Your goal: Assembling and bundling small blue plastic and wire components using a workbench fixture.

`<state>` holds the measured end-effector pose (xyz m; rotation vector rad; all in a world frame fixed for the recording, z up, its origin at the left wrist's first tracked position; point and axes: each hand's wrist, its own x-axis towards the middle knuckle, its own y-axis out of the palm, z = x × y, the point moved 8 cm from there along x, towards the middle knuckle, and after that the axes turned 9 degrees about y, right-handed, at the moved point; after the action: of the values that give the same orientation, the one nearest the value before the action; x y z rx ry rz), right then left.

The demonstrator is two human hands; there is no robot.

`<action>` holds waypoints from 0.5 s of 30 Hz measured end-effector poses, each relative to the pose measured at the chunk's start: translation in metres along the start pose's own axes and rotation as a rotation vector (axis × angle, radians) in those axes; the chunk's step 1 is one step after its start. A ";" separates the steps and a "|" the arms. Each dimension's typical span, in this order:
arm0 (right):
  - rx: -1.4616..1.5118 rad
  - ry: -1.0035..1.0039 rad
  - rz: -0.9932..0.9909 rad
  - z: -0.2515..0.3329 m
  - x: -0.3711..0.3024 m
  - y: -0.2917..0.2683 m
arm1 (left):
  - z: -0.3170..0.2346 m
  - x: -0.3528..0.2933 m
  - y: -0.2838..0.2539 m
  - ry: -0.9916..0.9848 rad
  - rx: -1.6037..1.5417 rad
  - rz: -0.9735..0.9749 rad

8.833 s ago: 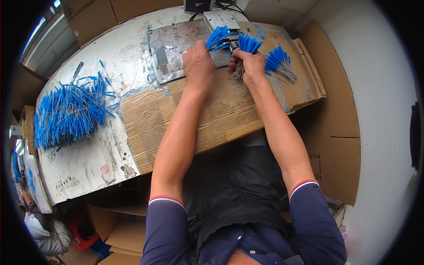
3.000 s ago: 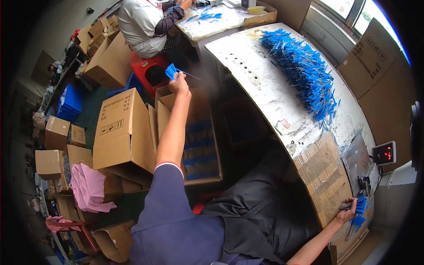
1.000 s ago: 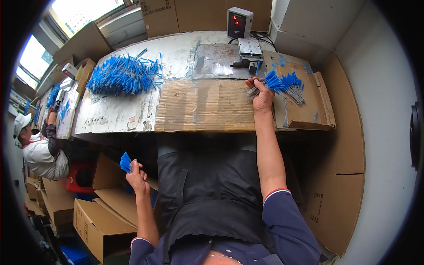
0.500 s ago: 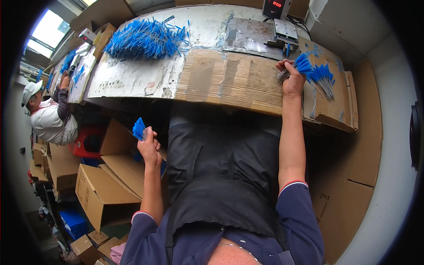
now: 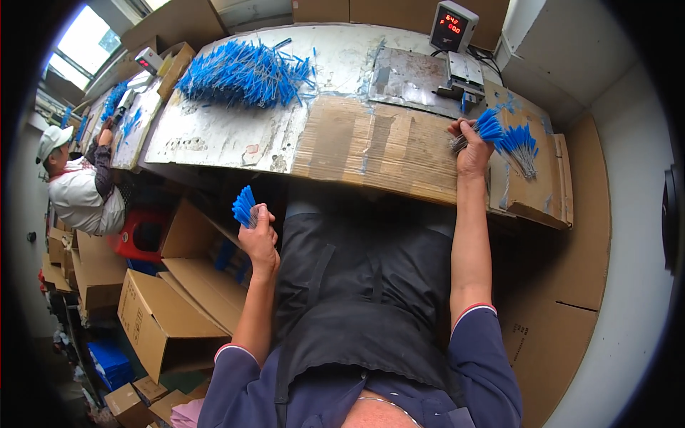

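Observation:
My left hand (image 5: 260,241) is closed around a small bundle of thin wire-like sticks with blue ends (image 5: 244,207), held low in front of the table edge. The blue ends fan out above the fingers. At the right of the table, my right hand (image 5: 473,150) grips a second bundle of blue-ended sticks (image 5: 489,125), its pale stems showing on the left of the fist. Just right of that hand, another fanned bundle (image 5: 524,151) lies on a cardboard sheet. A large loose heap of the same sticks (image 5: 242,75) lies on the far left of the tabletop.
A small device with a metal block (image 5: 464,71) and a lit red display (image 5: 453,27) stands beyond my right hand, next to a metal plate (image 5: 410,75). Cardboard (image 5: 378,143) covers the near table edge. Open boxes (image 5: 171,314) stand at lower left. A co-worker (image 5: 82,182) works at far left.
My left hand with its bundle has moved a little to the right. My right hand stays near the same spot, still gripping its bundle. The display's lit digits have changed.

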<state>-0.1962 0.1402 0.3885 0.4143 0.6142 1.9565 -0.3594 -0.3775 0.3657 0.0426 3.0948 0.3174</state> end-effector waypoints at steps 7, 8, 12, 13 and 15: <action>-0.057 0.261 0.133 -0.011 -0.066 0.057 | -0.019 -0.006 0.181 0.080 -0.025 0.397; -0.072 0.312 0.164 -0.015 -0.071 0.064 | -0.011 -0.004 0.210 0.116 -0.022 0.455; -0.133 0.428 0.172 -0.022 -0.077 0.063 | -0.004 -0.014 0.302 0.016 -0.006 0.604; -0.166 0.459 0.171 -0.023 -0.078 0.063 | 0.002 -0.015 0.315 -0.032 -0.010 0.633; -0.150 0.482 0.172 -0.028 -0.076 0.059 | 0.014 -0.009 0.333 -0.036 -0.069 0.673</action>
<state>-0.2208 0.0434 0.3981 -0.1101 0.7445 2.2689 -0.3419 -0.0486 0.4200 1.0767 2.9241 0.4235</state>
